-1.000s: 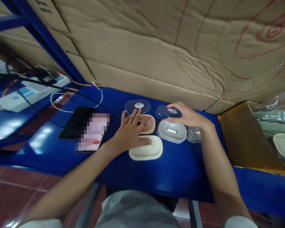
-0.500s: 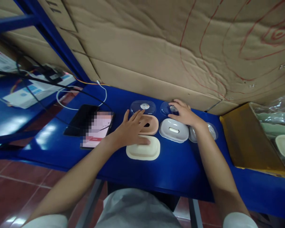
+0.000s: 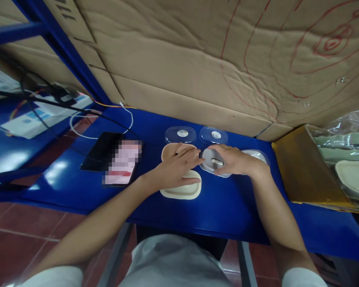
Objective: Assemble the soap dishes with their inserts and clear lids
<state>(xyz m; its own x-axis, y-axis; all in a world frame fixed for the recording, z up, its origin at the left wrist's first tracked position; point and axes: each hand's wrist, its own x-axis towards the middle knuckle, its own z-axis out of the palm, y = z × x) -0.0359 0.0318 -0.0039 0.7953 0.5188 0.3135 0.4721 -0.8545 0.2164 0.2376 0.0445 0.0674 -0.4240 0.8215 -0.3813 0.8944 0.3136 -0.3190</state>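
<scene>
Head view: the left hand (image 3: pixel 176 167) lies palm down, its fingers loosely parted over the peach dish (image 3: pixel 166 152) and its thumb held away from them, above the cream dish (image 3: pixel 179 192); nothing is pinched. The right hand (image 3: pixel 236 158) has thumb and forefinger well apart over the grey dish (image 3: pixel 208 156), with the pale oblong bar (image 3: pixel 217 162) visible between them; whether they grip the dish cannot be told. Behind stand two clear lids (image 3: pixel 173 135), each bearing a round white label. Another dish (image 3: pixel 260 154) is partly hidden by the right wrist.

All rest on a glossy blue table (image 3: pixel 227 215). A lit phone (image 3: pixel 122 163) lies at left against a dark, flat device (image 3: pixel 97 151); a white cable (image 3: pixel 74 129) loops nearby. Creased cardboard (image 3: pixel 167 75), marked with red curved lines, forms the back wall. At right, an open carton (image 3: pixel 299 171) contains wavy, pale green pieces (image 3: pixel 347 139) in crinkled clear plastic. Reddish tiles (image 3: pixel 24 247) cover the floor.

The dishes are oval with rounded corners; the lids are smooth and transparent.
</scene>
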